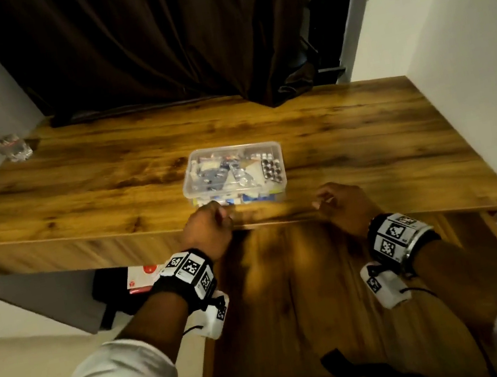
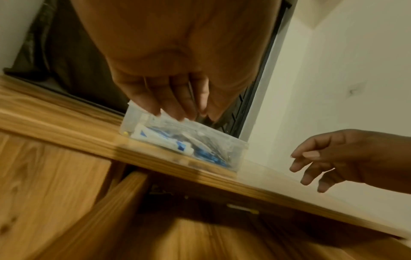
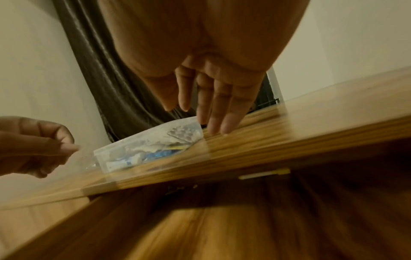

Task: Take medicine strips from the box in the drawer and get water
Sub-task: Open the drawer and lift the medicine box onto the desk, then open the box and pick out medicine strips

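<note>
A clear plastic box [image 1: 234,171] full of medicine strips stands on the wooden desk [image 1: 90,183] near its front edge. A blister strip [image 1: 271,167] lies at the box's right side. My left hand [image 1: 217,217] hovers just in front of the box's left corner, fingers loosely curled and empty. My right hand [image 1: 326,203] hangs to the right of the box, also relaxed and empty. The left wrist view shows my left hand [image 2: 177,109] over the box [image 2: 184,140]. The drawer [image 1: 309,294] stands pulled out below both wrists. A glass of water [image 1: 14,148] sits at the desk's far left corner.
A dark curtain [image 1: 183,50] hangs behind the desk, with white walls close on both sides. A black bag with a white and red packet [image 1: 143,278] lies on the floor under the desk's left part. Black straps [image 1: 337,362] lie at the drawer's near end.
</note>
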